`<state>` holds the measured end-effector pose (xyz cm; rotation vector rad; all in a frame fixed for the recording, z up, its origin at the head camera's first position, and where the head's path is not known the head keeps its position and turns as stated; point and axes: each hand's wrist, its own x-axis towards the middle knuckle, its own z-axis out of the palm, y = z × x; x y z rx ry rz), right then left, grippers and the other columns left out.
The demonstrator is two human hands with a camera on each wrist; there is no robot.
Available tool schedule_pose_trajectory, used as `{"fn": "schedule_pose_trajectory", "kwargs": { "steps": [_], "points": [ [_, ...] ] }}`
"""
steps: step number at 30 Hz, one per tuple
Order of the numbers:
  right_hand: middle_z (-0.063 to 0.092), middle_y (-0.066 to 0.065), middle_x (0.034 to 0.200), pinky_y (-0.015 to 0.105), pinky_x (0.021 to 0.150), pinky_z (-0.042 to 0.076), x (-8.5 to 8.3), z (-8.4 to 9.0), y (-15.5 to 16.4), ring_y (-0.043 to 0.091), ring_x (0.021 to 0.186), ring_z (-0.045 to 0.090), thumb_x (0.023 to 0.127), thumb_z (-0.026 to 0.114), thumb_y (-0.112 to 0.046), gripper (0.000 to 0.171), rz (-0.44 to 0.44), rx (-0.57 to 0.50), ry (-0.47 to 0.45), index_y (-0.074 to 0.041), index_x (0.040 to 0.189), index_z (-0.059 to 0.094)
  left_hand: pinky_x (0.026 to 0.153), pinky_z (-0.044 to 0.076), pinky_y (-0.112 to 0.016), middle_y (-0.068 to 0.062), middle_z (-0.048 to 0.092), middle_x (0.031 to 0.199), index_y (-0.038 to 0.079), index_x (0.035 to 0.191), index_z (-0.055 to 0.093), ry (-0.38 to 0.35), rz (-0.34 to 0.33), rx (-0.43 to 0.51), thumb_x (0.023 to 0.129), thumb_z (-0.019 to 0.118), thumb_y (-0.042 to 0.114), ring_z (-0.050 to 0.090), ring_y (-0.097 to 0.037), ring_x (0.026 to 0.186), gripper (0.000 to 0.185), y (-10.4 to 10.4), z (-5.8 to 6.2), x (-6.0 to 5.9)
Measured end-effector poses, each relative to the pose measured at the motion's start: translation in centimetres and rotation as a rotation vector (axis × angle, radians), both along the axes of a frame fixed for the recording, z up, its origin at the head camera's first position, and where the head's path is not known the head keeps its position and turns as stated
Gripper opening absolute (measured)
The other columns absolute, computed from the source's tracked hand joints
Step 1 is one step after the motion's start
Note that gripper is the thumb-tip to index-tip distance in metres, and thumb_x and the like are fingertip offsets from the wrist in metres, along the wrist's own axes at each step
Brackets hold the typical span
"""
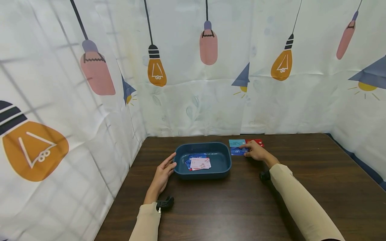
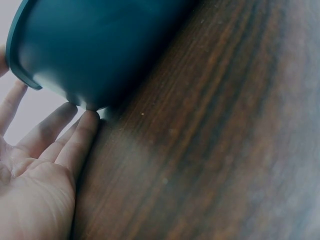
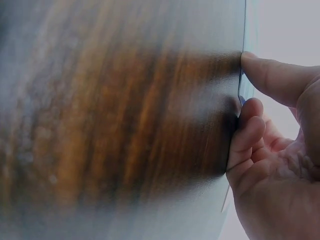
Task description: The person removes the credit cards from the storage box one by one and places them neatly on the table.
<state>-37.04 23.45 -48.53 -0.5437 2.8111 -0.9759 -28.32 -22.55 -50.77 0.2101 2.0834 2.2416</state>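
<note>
Right hand [image 1: 255,151] on the dark blue card [image 1: 238,151], just right of the blue tray [image 1: 224,167], thumb and curled fingers pinching its edge. Left hand [image 1: 164,170] flat, straight fingers touching the tray's left wall. Best to lift one card only, leaving the light blue card [image 1: 236,143] and red card [image 1: 256,141] behind on the table [image 1: 301,160]. Best to keep the tray steady, then drop the card flat onto the cards in the tray [image 1: 199,162].

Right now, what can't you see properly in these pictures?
- Cards in the tray, head view: too small to read; the pink card covers those below.
- Blue card, head view: partly under the right hand.
- Red card, head view: part behind the hand.
- Right wrist view: table blurred; only a thin card edge shows by the fingers.
- Left wrist view: tray's inside is hidden by its wall; left hand cut off by the edge.
</note>
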Motion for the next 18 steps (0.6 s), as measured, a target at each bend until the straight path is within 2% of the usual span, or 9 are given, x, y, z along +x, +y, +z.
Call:
{"fn": "schedule_pose_trajectory", "kwargs": {
  "steps": [18],
  "points": [
    [0.052,0.024,0.123,0.039,0.084,0.036,-0.11,0.06,-0.03,0.032,0.107,0.042,0.096,0.067,-0.005,0.036,-0.004,0.007,-0.005,-0.003,0.132,0.067,0.099,0.049,-0.018,-0.011,0.038,0.163,0.02,0.156,0.045,0.012,-0.014,0.005,0.104,0.06,0.024,0.038,-0.03,0.15,0.054,-0.15,-0.16,0.04]
  ]
}}
